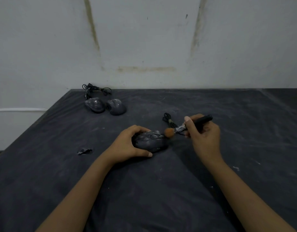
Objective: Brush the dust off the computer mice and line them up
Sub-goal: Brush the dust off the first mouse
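Computer mouse (150, 141), the one being worked on, lies on the dark counter (228, 114) with the left hand (127, 144) curled round its rear, holding it down. The right hand (203, 136) pinches a brush (179, 128) whose orange bristles touch the mouse's front edge. Grey dust shows on its shell, and far beyond it to the left two more mice (95, 105) lie side by side, heavily dusted, so most of the brushing and all the lining-up appear to remain.

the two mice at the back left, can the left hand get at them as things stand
Probably, once freed: the left hand grips the near mouse, but nothing lies between it and the two mice.
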